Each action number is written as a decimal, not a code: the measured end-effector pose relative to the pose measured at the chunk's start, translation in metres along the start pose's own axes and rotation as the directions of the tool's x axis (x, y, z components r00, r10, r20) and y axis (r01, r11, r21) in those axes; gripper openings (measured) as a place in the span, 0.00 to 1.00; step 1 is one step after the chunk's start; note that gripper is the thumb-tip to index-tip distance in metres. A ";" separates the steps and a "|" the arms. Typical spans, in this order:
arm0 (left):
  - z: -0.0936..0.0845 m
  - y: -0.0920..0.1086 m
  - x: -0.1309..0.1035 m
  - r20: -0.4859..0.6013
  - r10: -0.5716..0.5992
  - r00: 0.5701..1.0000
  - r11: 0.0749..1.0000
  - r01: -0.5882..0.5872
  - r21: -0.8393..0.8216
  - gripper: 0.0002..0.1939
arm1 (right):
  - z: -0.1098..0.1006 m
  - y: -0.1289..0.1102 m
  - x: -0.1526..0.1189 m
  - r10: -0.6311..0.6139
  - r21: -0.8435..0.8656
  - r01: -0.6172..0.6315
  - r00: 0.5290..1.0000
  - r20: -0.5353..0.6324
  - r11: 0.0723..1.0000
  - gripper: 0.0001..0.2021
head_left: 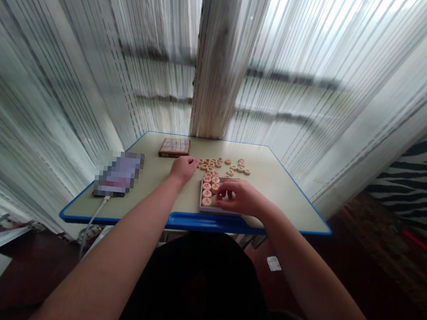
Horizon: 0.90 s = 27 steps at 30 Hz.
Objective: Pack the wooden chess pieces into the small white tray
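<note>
Inside a shallow white box [201, 199] at the near edge of the table, round wooden xiangqi pieces [206, 193] with red characters lie in two columns on the left side. My right hand [238, 195] is over the box's right part, its fingers curled and pinched on a xiangqi piece beside those columns; the hand covers much of that piece and the box behind it. My left hand [184, 169] is closed at the left edge of the loose pieces [213, 162], fingertips together. Whatever it may hold is hidden.
At the back left lies a brown-edged flat box [175, 146]. A blurred-out device [119, 173] with a white cable [94, 219] rests on the left of the blue-rimmed table [288, 202]. More loose pieces [241, 167] are scattered beyond the white box. Striped curtains [223, 55] hang behind.
</note>
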State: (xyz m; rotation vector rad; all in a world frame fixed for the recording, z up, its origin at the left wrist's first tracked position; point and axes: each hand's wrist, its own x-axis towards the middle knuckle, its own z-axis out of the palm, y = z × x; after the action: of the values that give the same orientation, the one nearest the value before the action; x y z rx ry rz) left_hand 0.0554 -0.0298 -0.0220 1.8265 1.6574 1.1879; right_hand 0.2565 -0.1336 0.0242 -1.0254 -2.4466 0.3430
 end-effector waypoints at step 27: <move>-0.001 0.000 0.001 -0.030 0.003 1.000 1.000 -0.003 -0.004 0.17 | 0.011 0.010 0.000 0.041 0.022 -0.041 0.999 0.001 0.999 0.04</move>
State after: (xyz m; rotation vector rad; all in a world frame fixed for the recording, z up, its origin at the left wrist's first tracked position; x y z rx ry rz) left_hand 0.0546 -0.0292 -0.0218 1.8177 1.6675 1.2251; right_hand 0.2567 -0.1271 0.0108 -1.0678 -2.4199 0.3831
